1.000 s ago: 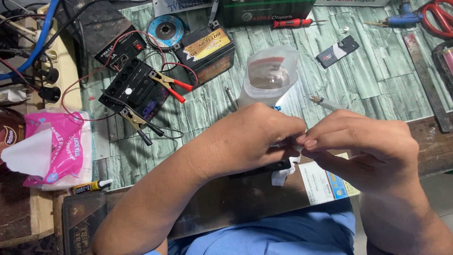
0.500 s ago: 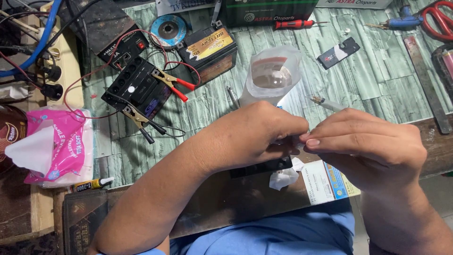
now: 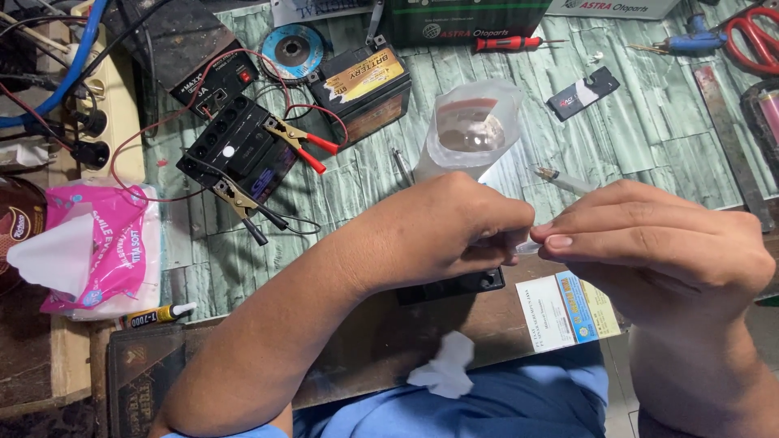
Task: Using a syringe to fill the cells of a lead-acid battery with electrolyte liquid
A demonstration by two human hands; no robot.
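Two bare hands meet over the near edge of the desk [image 3: 649, 122], which is covered in a green wood-plank pattern. The left hand [image 3: 442, 231] is curled closed, its fingers [image 3: 495, 243] pinching one end of a small clear tube [image 3: 527, 246]; the right hand [image 3: 665, 243] pinches the other end between thumb and forefinger, so the tube is held between both hands just above the desk edge. Most of the tube is hidden by the fingertips. Under the left hand lies a small black box [image 3: 454, 285], mostly covered. Just behind the hands stands a clear plastic bag [image 3: 471, 130] with liquid in it, and a syringe [image 3: 564, 180] lies beside it. Farther left, a black battery [image 3: 235, 154] has red and black clamps [image 3: 304, 139] clipped on it, with a second battery [image 3: 361, 89] near it. A pink tissue pack [image 3: 93, 247] sits at the far left, and a crumpled white tissue [image 3: 445, 369] rests on the blue-clothed lap.
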